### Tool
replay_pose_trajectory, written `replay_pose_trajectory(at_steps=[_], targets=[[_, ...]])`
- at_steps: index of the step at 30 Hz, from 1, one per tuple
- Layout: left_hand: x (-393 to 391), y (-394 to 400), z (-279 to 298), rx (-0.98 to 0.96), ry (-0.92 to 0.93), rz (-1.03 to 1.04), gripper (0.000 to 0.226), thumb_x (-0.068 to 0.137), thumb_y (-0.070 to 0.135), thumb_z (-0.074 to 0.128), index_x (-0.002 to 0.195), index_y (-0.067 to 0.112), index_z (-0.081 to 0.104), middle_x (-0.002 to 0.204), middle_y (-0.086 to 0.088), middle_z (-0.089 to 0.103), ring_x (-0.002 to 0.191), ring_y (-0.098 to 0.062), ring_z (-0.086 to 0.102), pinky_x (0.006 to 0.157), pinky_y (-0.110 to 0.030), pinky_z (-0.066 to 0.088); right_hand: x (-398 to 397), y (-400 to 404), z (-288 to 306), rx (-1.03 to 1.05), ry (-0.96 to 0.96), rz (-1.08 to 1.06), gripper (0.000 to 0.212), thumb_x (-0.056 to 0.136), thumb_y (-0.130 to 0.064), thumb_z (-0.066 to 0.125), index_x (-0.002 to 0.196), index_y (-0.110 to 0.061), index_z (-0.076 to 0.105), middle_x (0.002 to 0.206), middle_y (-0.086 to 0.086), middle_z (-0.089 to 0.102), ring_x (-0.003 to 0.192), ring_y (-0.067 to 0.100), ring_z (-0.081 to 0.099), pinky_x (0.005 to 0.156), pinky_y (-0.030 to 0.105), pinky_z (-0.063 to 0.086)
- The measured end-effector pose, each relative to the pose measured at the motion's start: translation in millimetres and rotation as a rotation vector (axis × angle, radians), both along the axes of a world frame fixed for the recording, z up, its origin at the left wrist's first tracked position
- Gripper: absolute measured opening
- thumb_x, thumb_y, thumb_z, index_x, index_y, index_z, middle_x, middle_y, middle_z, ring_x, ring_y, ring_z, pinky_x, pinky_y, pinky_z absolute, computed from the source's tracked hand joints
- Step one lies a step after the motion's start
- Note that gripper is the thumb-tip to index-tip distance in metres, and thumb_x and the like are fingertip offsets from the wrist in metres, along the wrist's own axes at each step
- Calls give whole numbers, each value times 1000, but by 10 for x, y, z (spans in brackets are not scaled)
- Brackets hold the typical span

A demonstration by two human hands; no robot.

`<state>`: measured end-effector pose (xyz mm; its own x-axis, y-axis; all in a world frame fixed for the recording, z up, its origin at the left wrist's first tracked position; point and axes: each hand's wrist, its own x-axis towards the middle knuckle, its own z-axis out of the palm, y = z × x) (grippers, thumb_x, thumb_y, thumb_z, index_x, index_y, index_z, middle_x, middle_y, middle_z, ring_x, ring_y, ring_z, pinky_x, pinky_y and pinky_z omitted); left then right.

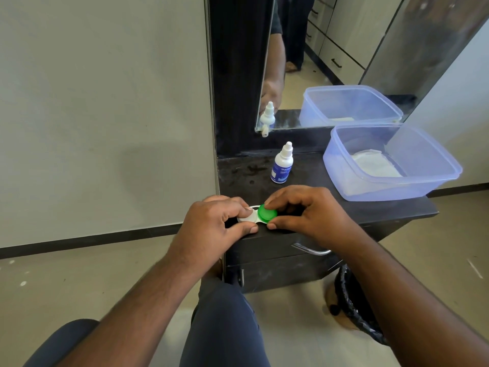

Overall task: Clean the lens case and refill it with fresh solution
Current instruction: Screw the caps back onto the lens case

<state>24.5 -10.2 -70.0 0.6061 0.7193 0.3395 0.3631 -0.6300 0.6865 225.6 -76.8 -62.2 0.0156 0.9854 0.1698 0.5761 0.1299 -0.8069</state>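
A small white plastic lens case (247, 219) with two round wells lies at the front edge of the dark tabletop (312, 176), directly between the two hands. The left hand (211, 223) pinches the white end, its thumb and fingers curled over that side. The right hand (309, 213) grips the round green screw cap (267, 212) on the other well, forefinger on top and thumb at the near rim. Behind the case, farther back on the tabletop, stands a small white dropper bottle with a blue label (282, 164). To the right of the bottle sits a translucent bluish plastic tub (391, 165) holding a folded white cloth (375, 164).
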Motion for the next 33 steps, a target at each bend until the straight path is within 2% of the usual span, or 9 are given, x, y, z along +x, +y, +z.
replay_pose_trajectory(at_steps=[5, 7, 12, 14, 17, 20, 24, 29, 33], targets=[[0, 3, 7, 5, 10, -11, 25, 69, 19, 84, 92, 15, 78, 95, 5, 72, 87, -8, 64, 72, -17, 51, -9, 12, -8, 110, -166, 48, 23, 69, -10, 83, 89, -16, 73, 94, -5, 67, 83, 2, 63, 72, 11, 48], [-3, 10, 12, 2, 8, -17, 26, 69, 19, 84, 93, 14, 78, 95, 4, 73, 86, -8, 64, 72, -15, 50, 6, 52, 44, 141, -271, 133, 18, 70, -9, 82, 86, -10, 74, 94, 0, 69, 85, 6, 62, 74, 19, 51], [-6, 2, 19, 20, 0, -37, 23, 69, 18, 83, 91, 12, 78, 92, 2, 73, 84, -9, 65, 71, -24, 53, 101, 151, 193, 60, -381, 256, 18, 74, -11, 79, 91, -8, 74, 103, 3, 71, 89, 10, 62, 82, 24, 52], [-5, 2, 12, 23, -18, -45, 21, 69, 17, 83, 89, 11, 78, 90, 2, 73, 84, -9, 63, 70, -25, 50, 79, 179, 192, 80, -439, 257, 16, 73, -18, 81, 83, -9, 71, 88, 2, 69, 78, 11, 59, 70, 27, 53], [-10, 9, 3, 32, -25, -53, 19, 69, 17, 83, 86, 11, 78, 88, 3, 73, 81, -10, 65, 69, -32, 53, -34, 159, 113, 183, -513, 178, 36, 71, -31, 81, 67, -17, 48, 69, -9, 47, 63, 7, 43, 55, 19, 36], [-15, 17, 6, 37, -17, -51, 20, 68, 16, 83, 87, 12, 78, 88, 2, 73, 81, -13, 67, 68, -36, 56, -5, 86, 84, 93, -320, 124, 35, 66, -36, 83, 80, -19, 56, 91, -5, 58, 76, 10, 53, 62, 23, 47], [-9, 19, -3, 11, -24, -44, 20, 68, 17, 84, 86, 12, 78, 91, 2, 73, 84, -12, 66, 72, -32, 56, 125, 23, 137, -88, -163, 155, 56, 75, -11, 80, 124, -26, 58, 106, -12, 64, 84, 13, 60, 79, 27, 53], [-14, 34, -20, 13, -19, -44, 22, 68, 18, 84, 89, 13, 78, 91, 3, 73, 84, -11, 66, 71, -30, 55, 36, 101, 104, -14, -348, 152, 42, 73, -24, 81, 113, -19, 68, 89, -17, 52, 77, 6, 55, 70, 22, 49], [-7, 27, -12, 27, -27, -53, 23, 67, 17, 84, 89, 12, 78, 91, 2, 73, 83, -13, 66, 72, -33, 56, 25, 101, 176, -63, -371, 162, 46, 72, -30, 81, 115, -21, 67, 95, -12, 56, 81, 7, 56, 72, 19, 49]])
